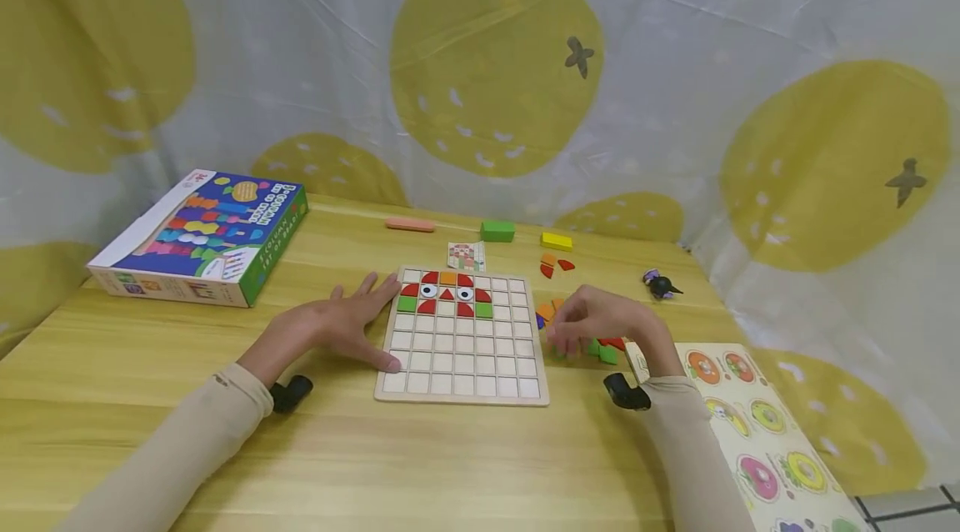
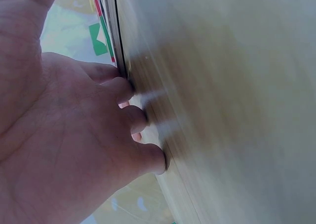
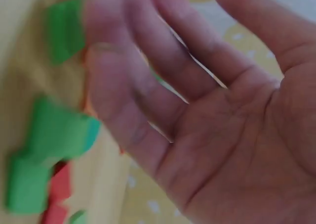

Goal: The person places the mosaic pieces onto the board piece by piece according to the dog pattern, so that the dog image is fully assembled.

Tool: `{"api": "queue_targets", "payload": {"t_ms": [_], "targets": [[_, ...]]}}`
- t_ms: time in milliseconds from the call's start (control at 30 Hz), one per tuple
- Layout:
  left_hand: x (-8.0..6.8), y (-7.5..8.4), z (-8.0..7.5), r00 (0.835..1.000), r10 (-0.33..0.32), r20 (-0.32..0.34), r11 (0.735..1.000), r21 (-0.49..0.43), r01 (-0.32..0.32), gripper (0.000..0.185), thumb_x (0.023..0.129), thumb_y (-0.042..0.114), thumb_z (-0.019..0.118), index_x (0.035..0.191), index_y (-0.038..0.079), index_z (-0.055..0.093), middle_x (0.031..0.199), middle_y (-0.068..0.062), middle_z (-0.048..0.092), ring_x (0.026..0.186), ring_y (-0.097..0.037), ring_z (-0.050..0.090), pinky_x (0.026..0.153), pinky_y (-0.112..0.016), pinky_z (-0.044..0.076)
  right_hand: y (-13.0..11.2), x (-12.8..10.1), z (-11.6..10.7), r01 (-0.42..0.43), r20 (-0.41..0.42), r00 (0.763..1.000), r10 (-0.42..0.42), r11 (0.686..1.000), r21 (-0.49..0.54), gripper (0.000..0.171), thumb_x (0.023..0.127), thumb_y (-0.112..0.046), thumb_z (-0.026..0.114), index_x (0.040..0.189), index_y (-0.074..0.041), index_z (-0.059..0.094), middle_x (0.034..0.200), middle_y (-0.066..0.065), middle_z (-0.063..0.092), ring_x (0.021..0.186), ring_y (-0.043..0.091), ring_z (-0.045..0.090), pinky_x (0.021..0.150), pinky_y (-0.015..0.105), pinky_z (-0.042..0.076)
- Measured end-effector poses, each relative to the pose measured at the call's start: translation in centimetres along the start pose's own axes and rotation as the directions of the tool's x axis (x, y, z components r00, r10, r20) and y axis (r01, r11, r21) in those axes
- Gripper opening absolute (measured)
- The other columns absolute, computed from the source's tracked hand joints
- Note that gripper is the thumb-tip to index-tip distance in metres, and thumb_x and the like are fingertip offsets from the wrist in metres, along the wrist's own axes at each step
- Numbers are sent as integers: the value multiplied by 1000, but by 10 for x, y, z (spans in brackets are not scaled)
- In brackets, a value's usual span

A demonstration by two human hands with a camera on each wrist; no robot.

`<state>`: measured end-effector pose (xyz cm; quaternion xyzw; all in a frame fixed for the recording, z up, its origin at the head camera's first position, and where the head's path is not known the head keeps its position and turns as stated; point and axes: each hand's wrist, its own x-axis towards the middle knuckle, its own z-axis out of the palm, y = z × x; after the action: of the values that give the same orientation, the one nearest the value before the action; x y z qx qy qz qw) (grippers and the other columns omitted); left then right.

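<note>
Pieces (image 1: 603,348) of painted wood lie at three o'clock of the grid board (image 1: 461,348) on the table (image 1: 375,465): light, stiff, slick, so pinch one by its edges. Your right hand (image 1: 592,323) hovers there, fingers loosely spread; your left hand (image 1: 341,328) presses flat.

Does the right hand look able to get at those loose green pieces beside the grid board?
Probably yes: the right hand hovers right over the green pieces, fingers relaxed, nothing between them.
</note>
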<state>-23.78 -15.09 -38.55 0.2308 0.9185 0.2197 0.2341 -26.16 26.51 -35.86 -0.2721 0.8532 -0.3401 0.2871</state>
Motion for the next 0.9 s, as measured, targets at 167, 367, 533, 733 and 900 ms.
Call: {"api": "queue_targets", "payload": {"t_ms": [167, 367, 533, 733, 900], "targets": [[-2, -1, -2, 1000, 6, 8, 1000, 5, -6, 131, 86, 64, 84, 172, 0, 8, 179, -25, 1, 164, -50, -7, 125, -77, -4, 17, -4, 11, 32, -55, 998, -30, 999, 42, 21, 108, -12, 66, 108, 5, 77, 92, 19, 76, 84, 32, 72, 78, 39, 63], [-2, -1, -3, 1000, 17, 10, 1000, 5, -17, 132, 87, 64, 83, 172, 0, 7, 179, -26, 1, 164, -50, -8, 125, -77, -4, 22, -26, 4, -3, -239, 971, 11, 999, 35, 27, 111, -14, 63, 100, 8, 75, 85, 19, 71, 74, 33, 66, 69, 36, 59], [-4, -2, -4, 1000, 15, 10, 1000, 1, -15, 132, 86, 63, 85, 172, -1, 7, 179, -27, 0, 163, -51, -8, 124, -78, -4, 30, -51, -2, -162, -132, 977, 168, 985, 59, 35, 112, -16, 60, 91, 6, 76, 73, 12, 70, 61, 20, 63, 58, 32, 59], [-5, -3, -4, 1000, 24, 2, 1000, 7, -24, 131, 86, 64, 84, 172, -1, 9, 179, -26, 1, 163, -52, -7, 125, -78, -3, 36, -26, 4, -116, -207, 972, 114, 993, 6, 30, 111, -16, 62, 94, 4, 74, 77, 11, 71, 65, 22, 65, 61, 33, 59], [-2, 1, -3, 1000, 23, 2, 1000, 10, -23, 131, 86, 65, 84, 172, 1, 9, 179, -25, 1, 164, -50, -7, 125, -77, -2, 34, -11, -1, -99, -279, 956, 95, 995, -2, 26, 110, -17, 63, 102, 5, 74, 86, 14, 73, 74, 24, 66, 67, 33, 59]]}}
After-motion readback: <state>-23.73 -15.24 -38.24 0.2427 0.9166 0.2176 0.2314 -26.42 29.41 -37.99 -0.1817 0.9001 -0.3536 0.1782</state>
